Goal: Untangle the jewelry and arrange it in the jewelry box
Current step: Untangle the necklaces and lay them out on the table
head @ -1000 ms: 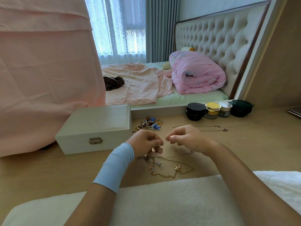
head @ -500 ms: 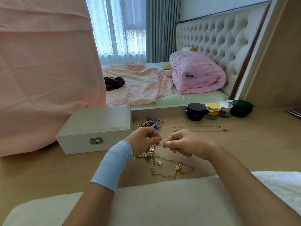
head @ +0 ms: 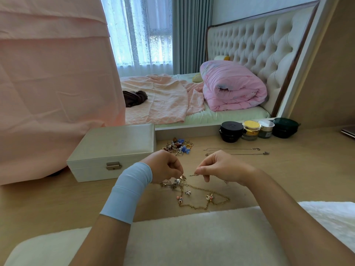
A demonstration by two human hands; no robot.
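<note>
— Where does the work stand?

— On the table (head: 307,166), just in front of the closed jewelry box (head: 115,143). The tangled gold chains (head: 176,181) lie between the two hands. The left hand (head: 165,166) has its fingers curled down and pinches the knotted cluster of charms. The right hand (head: 221,167) pinches a short free end, held a little above the wood.

— So just pull it apart?

— I'd say not. A hard pull would likely tighten the knot. It's better to hold the left pinch steady as an anchor and work the free end back through its loop in small moves. Let the rest of the chain lie slack on the table.

— And the charms?

— They will probably snag, so ease the links past them one at a time.

— What else is waiting?

— Two thin chains (head: 232,149) lie straight, well apart from the knot. A pile of beaded pieces (head: 178,145) sits just beside the box. The latch looks fastened, so the box needs opening before anything goes in.
</note>
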